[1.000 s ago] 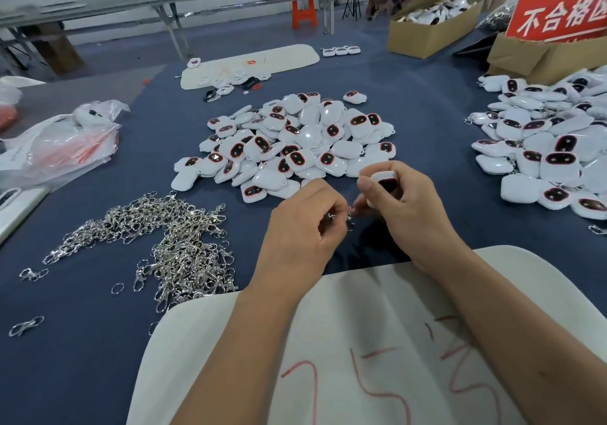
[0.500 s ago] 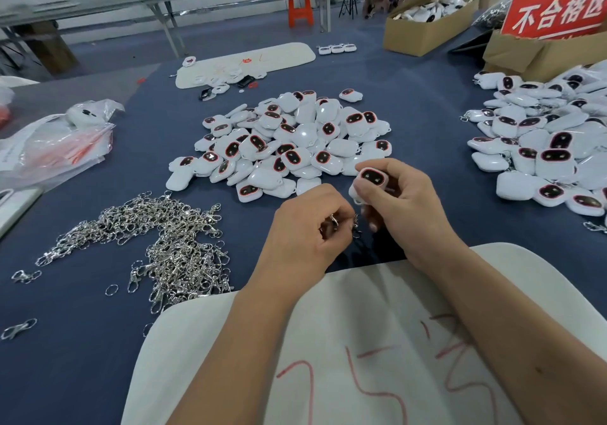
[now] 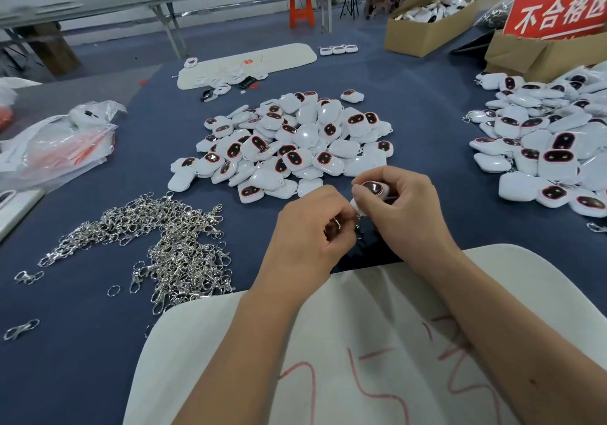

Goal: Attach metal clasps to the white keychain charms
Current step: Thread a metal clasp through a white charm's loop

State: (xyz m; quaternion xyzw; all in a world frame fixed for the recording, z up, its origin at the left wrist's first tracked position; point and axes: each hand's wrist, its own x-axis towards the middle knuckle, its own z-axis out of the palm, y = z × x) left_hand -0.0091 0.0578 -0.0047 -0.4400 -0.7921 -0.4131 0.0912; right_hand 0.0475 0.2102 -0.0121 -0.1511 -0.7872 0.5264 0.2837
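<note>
Metal clasps [image 3: 157, 244] lie heaped on the blue table [image 3: 82, 342] at left. The left hand [image 3: 308, 244] curls round one clasp [image 3: 336, 223] (mostly hidden by fingers). Touching it, the right hand [image 3: 404, 214] pinches a white charm [image 3: 372, 189], dark window facing up, long axis roughly left-right, its lower half hidden. Loose charms [image 3: 289, 148] pile just beyond.
</note>
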